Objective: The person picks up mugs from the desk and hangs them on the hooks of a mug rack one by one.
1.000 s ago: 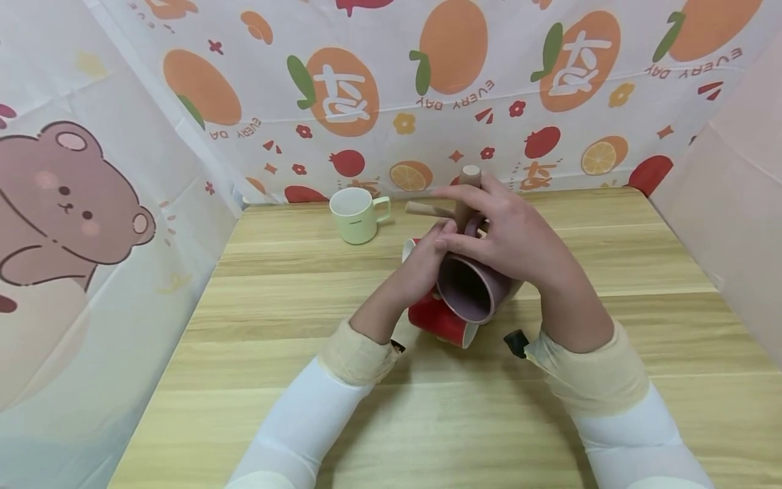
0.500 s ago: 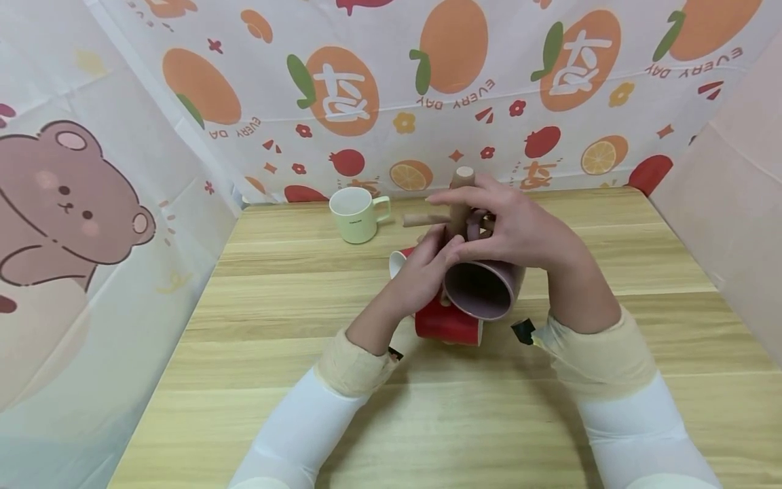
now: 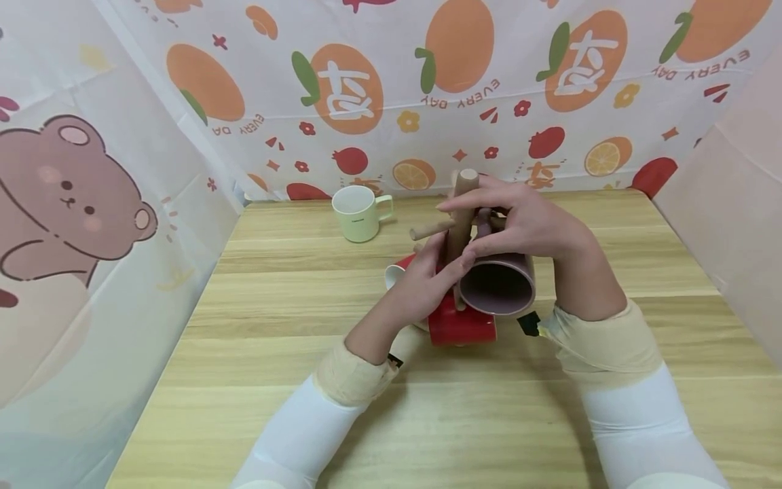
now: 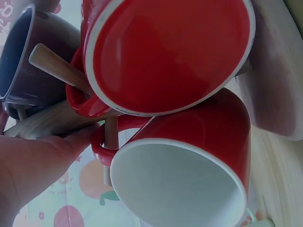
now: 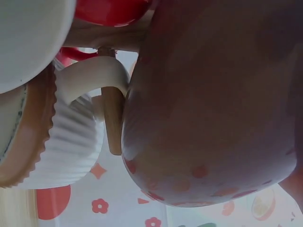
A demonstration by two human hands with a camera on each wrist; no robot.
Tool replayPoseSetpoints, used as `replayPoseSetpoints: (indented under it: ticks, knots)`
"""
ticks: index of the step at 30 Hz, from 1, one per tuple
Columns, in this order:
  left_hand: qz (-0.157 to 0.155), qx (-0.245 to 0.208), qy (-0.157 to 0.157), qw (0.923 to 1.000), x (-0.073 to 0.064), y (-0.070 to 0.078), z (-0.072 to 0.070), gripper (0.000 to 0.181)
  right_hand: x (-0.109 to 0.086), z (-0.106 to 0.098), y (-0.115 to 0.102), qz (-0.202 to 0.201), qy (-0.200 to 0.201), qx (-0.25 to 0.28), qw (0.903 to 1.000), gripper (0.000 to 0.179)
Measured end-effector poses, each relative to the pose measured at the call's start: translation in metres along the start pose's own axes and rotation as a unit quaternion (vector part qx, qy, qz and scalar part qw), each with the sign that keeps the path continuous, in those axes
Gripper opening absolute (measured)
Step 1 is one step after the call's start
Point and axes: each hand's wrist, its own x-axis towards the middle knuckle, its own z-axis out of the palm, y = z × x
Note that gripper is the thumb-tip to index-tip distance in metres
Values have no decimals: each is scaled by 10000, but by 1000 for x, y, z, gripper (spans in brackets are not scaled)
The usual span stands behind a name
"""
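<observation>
A wooden mug tree (image 3: 466, 204) stands on the table, its post leaning slightly, with mugs hung on its pegs. My left hand (image 3: 421, 288) grips the post from the left. My right hand (image 3: 531, 221) holds a purple mug (image 3: 497, 288) on the right side, its mouth facing me and its handle by the post. The thumb lies along the mug and the fingers reach over toward the post. Below hangs a red mug (image 3: 461, 326); another red mug (image 4: 180, 189), white inside, hangs at the left. The right wrist view shows a ribbed white mug (image 5: 75, 146) on a peg.
A pale green mug (image 3: 357, 214) stands upright at the back left, handle to the right. A bare peg (image 3: 430, 229) sticks out leftward from the post. Behind the table hangs a fruit-printed cloth (image 3: 366, 88); another with a bear is at the left.
The mug tree has turned, its front swinging to the right. The purple mug and lower red mug have shifted right, as have both hands slightly. The green mug stays put.
</observation>
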Motion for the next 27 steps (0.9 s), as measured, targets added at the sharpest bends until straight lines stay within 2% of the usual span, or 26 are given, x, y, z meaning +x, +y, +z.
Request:
replayPoseSetpoints:
  ticks: [5, 11, 17, 21, 27]
  knots:
    - [-33, 161, 31, 9999, -3, 0, 0, 67, 1, -1, 2, 83, -78, 148, 9998, 55]
    - [215, 246, 42, 9995, -6, 0, 0, 61, 3, -3, 5, 102, -214, 453, 9987, 52]
    - [242, 262, 34, 9994, -7, 1, -1, 56, 4, -4, 5, 180, -282, 609, 9976, 51]
    - [317, 203, -67, 9993, -7, 0, -5, 56, 3, -1, 4, 2, -120, 572, 9983, 51]
    - [123, 113, -174, 9997, -14, 2, -13, 60, -2, 7, 4, -267, 434, 748, 9959, 46]
